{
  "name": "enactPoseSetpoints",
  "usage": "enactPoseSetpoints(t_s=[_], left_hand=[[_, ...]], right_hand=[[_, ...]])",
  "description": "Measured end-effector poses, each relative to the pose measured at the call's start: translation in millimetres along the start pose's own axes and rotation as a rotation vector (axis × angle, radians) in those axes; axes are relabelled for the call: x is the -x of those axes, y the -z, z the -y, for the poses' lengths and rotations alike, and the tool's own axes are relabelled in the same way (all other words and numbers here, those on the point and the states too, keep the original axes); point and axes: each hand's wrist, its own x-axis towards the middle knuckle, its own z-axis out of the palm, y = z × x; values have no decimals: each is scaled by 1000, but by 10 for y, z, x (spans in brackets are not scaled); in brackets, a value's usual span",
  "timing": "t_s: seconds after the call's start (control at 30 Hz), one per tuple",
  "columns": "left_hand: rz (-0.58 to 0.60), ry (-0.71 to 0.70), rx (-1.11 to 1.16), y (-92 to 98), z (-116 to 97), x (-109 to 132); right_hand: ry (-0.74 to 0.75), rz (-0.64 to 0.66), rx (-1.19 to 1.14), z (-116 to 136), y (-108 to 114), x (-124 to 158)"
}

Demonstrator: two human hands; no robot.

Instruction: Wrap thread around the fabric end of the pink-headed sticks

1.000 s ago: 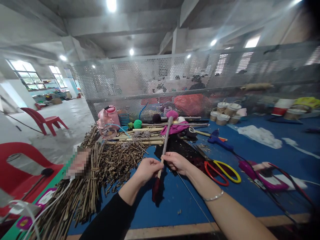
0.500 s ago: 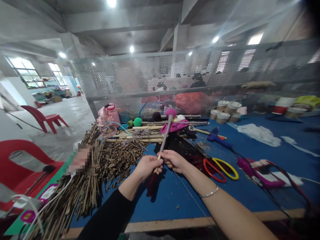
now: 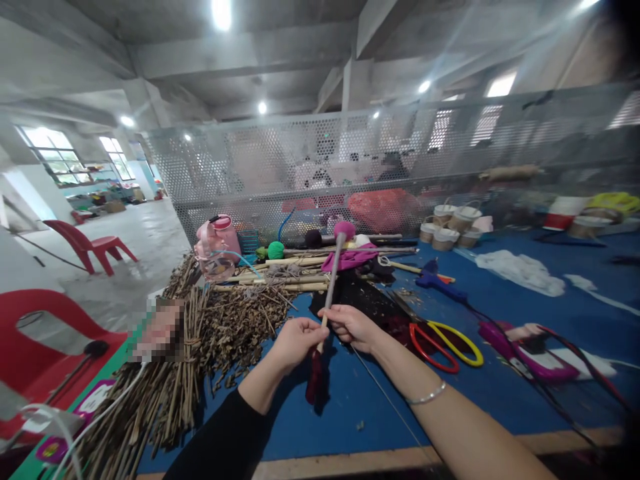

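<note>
Both my hands grip a thin stick (image 3: 332, 280) that points away from me and ends in a pink fuzzy ball (image 3: 345, 231). My left hand (image 3: 296, 341) is closed round the stick low down, and a dark red strip (image 3: 315, 377) hangs from it below my fingers. My right hand (image 3: 353, 325) pinches the stick just above the left one. A thin wire (image 3: 387, 405) runs along the blue table (image 3: 360, 400) under my right forearm.
A heap of dry twigs and stalks (image 3: 200, 340) lies at the left. Red and yellow scissors (image 3: 443, 340), a blue glue gun (image 3: 437, 280), a purple tool (image 3: 520, 347), a pink jug (image 3: 217, 243), yarn balls and white cups (image 3: 450, 230) sit beyond. A perforated metal screen (image 3: 350, 167) backs the table.
My hands and the stick stay together; they rose slightly and came back down, and the dark red strip hangs straighter below my left hand.
</note>
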Motion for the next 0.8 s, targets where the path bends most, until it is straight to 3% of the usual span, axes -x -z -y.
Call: enactPoseSetpoints(t_s=[0.1,0.17,0.23,0.33,0.4,0.53,0.63,0.7,0.8], left_hand=[[119,73,239,11,-20,-4],[156,142,291,26,-13,-16],[111,158,205,39,5,-30],[-70,39,-27,39,16,-32],[-91,10,-51,30,-3,-19],[85,98,219,12,-39,-1],[128,172,312,11,-13,-16],[79,169,205,18,25,-34],[-52,20,-123,33,77,-53]], right_hand=[[35,113,-116,5,12,7],[44,118,-115,-3,5,5],[24,68,-55,-17,-14,-1],[-34,-12,36,-21,-50,-5],[-41,-12,33,-2,-63,2],[-3,101,-92,42,-45,17],[9,112,-105,31,-21,10],[4,58,-38,4,-14,-6],[-21,-31,68,-31,-14,-37]])
